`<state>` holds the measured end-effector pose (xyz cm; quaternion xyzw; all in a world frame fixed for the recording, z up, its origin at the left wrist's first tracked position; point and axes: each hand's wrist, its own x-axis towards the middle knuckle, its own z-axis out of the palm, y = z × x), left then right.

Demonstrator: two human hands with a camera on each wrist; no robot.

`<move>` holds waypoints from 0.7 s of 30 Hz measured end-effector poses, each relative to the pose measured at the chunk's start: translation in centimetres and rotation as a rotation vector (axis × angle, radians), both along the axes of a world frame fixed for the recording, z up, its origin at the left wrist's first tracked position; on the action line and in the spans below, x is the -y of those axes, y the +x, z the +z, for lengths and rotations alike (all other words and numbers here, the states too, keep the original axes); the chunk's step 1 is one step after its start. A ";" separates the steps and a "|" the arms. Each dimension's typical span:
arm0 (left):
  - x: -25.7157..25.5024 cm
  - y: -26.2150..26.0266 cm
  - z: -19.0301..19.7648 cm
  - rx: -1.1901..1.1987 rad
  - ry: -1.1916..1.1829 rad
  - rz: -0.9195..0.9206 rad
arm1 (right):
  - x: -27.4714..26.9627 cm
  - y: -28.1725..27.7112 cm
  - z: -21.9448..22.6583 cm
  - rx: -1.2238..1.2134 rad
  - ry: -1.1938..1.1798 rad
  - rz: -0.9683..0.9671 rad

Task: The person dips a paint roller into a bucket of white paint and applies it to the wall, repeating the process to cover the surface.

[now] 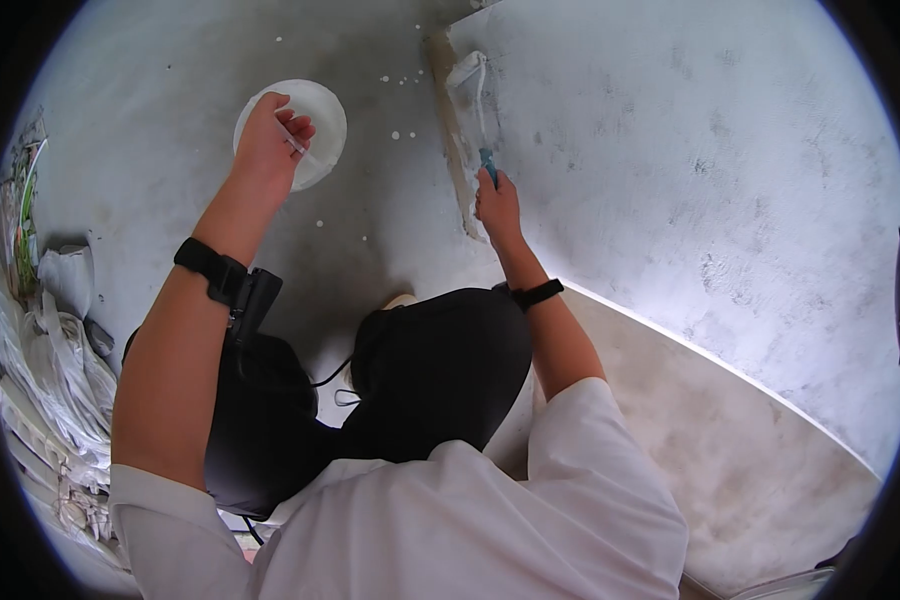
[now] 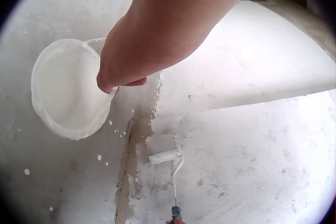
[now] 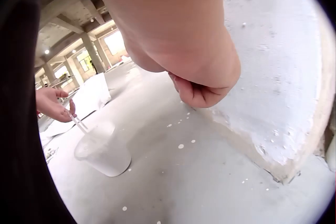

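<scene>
My left hand (image 1: 272, 143) is over a white plastic bucket (image 1: 327, 107), with the bucket's thin handle (image 3: 80, 122) hooked in its curled fingers. White paint (image 2: 65, 85) shows inside the bucket, which sits on the floor in the right wrist view. My right hand (image 1: 500, 208) grips the teal handle of a small paint roller (image 1: 481, 105). The roller's white sleeve (image 2: 165, 155) lies against the white-coated wall (image 1: 660, 150) near its lower edge. In the right wrist view the forearm and curled fingers (image 3: 197, 95) hide the roller.
White paint drops (image 1: 396, 135) dot the grey floor (image 1: 190, 60) around the bucket. A bare brownish strip (image 1: 454, 150) runs along the wall's edge. Another pale wall face (image 1: 730, 420) meets it at the lower right. Crumpled plastic sheeting (image 1: 65, 350) lies at the far left.
</scene>
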<state>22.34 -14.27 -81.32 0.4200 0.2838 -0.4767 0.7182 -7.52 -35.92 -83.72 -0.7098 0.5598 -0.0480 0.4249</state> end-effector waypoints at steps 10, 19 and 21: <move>0.4 -0.1 -0.3 0.011 0.033 -0.004 | 5.3 9.1 0.1 -0.186 0.089 0.159; 0.4 -0.2 -0.2 0.029 0.069 -0.024 | 7.2 19.8 9.5 -0.772 -0.172 0.714; 0.4 -0.2 0.2 0.029 0.073 -0.019 | 7.4 22.1 11.9 -0.832 -0.208 0.803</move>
